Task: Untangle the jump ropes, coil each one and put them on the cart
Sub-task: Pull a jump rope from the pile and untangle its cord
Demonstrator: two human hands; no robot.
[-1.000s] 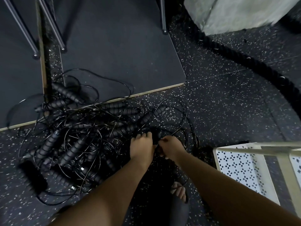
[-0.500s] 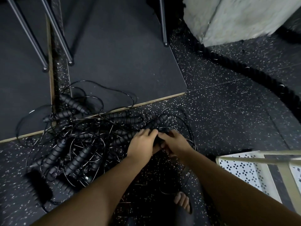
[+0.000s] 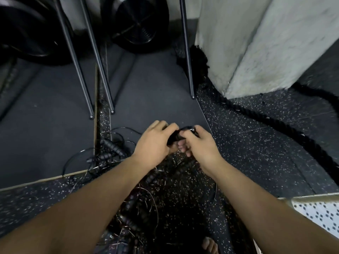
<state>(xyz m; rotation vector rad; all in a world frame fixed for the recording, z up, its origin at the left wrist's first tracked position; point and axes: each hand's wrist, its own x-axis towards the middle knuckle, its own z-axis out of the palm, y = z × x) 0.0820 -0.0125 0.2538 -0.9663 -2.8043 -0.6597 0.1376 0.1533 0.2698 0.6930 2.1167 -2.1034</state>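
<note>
1. The left hand point(image 3: 154, 142) and right hand point(image 3: 200, 145) both curl their fingers around one black handle point(image 3: 177, 137).
2. The tangled jump ropes point(image 3: 113, 153) lie across the mat's point(image 3: 156, 92) near edge and on the floor.
3. The cart point(image 3: 319, 213) stands well apart from them.

Two hands point(image 3: 154, 142) point(image 3: 200, 145), three metal legs point(image 3: 73, 57) point(image 3: 97, 57) point(image 3: 186, 52), two discs point(image 3: 135, 24) point(image 3: 27, 28). One pillar point(image 3: 256, 43), one thick rope point(image 3: 275, 123), one cart point(image 3: 319, 215). Tangled jump ropes point(image 3: 111, 147): count unclear.

No words, labels, brand names or numbers can be read. Nothing in view carries any legible writing.
</note>
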